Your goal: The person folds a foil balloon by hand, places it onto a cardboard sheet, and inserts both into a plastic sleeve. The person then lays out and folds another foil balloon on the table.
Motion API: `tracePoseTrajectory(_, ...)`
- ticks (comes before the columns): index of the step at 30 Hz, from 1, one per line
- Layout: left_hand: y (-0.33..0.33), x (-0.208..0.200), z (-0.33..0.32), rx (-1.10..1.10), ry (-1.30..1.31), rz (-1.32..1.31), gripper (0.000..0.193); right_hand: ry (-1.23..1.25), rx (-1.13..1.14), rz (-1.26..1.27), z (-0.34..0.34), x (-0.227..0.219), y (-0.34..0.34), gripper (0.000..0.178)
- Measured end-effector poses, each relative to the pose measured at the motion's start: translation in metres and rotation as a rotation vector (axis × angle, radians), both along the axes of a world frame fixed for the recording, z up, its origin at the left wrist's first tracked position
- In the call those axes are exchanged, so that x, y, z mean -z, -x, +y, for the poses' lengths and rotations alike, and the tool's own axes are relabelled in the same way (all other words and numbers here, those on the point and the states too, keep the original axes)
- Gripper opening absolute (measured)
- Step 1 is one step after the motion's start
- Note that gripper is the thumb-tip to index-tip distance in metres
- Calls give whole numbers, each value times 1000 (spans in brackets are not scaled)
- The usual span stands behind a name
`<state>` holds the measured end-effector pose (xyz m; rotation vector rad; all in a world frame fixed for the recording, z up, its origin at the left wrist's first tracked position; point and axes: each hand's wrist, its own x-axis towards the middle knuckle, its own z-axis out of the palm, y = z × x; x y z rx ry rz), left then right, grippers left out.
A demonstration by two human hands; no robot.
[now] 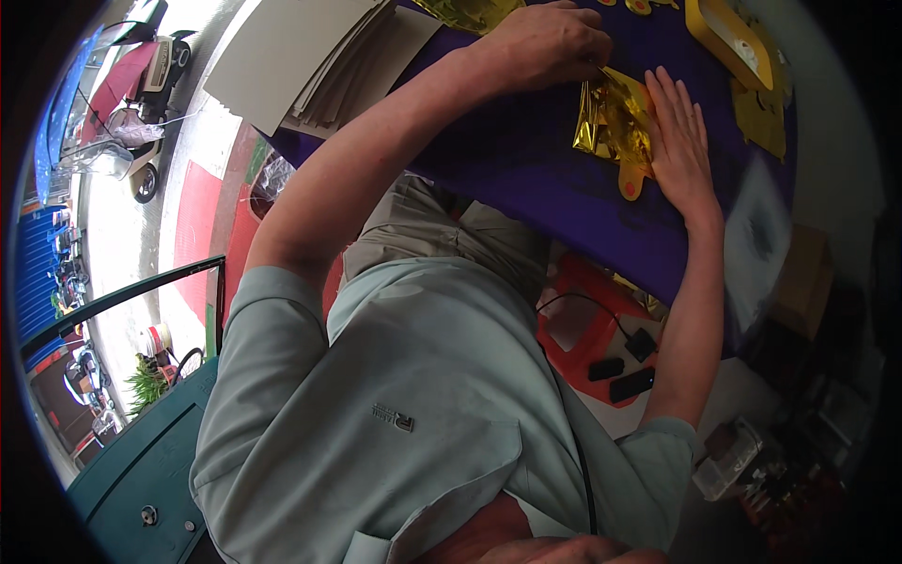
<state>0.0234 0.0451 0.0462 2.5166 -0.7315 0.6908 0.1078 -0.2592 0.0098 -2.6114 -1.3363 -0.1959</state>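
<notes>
On the purple-covered table lies a shiny gold foil piece (609,127), creased and folded. A flat yellow tab with a red-orange dot (631,181) sticks out from under its near edge. My left hand (550,45) is closed in a pinch right at the foil's upper left corner; what its fingertips grip is hidden. My right hand (678,146) rests flat with straight fingers along the foil's right edge, pressing on it and holding nothing.
A stack of white card sheets (315,66) lies at the table's left. More gold foil (470,13) is at the far edge. A yellow box (728,42) stands far right beside yellow cut pieces (761,122). Below, a red stool (587,324) carries dark devices and a cable.
</notes>
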Motion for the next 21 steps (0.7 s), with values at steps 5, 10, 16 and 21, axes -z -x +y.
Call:
tracePoseTrajectory(5, -7, 4, -4, -27, -30, 18, 16, 7, 17, -6, -1, -1, 0, 58)
tracePoseTrajectory(10, -3, 0, -12, -65, -102, -89, 20, 7, 27, 13, 1, -2, 2, 60)
tracePoseTrajectory(16, 5, 6, -14, -130, -276, -95, 26, 2, 32, 32, 1, -5, 3, 64)
tracePoseTrajectory(21, 20, -4, -6, -87, -253, 102, 26, -14, 44, 50, -1, -3, 3, 67)
